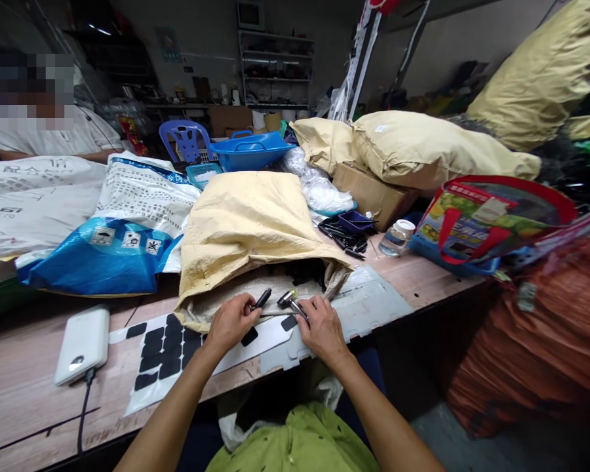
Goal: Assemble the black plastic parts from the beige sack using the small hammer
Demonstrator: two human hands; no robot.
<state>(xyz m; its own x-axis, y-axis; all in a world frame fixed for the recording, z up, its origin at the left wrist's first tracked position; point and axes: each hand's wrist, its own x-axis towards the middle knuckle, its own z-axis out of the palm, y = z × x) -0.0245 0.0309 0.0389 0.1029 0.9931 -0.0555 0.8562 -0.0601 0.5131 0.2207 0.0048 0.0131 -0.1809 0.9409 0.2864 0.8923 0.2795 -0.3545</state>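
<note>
My left hand (233, 320) is closed on a short black pen-like piece (263, 298), held between thumb and fingers and pointing up to the right. In my right hand (320, 324) is a small tool with a shiny metal handle and a black head with a yellow-green tip (287, 299). The two pieces are close together but apart. Just behind both hands gapes the mouth of a cream woven sack (246, 223), with dark contents inside that I cannot make out. Under my hands lies a white sheet with black rounded stickers (163, 347).
A white power bank (83, 344) with a black cable lies left. Blue-and-white sacks (128, 226) stand behind it, near another person. Black pen-like parts (347, 237), a clear jar (396, 237) and a colourful bag (472, 219) are right. A grey plastic sheet (373, 298) covers the table's front edge.
</note>
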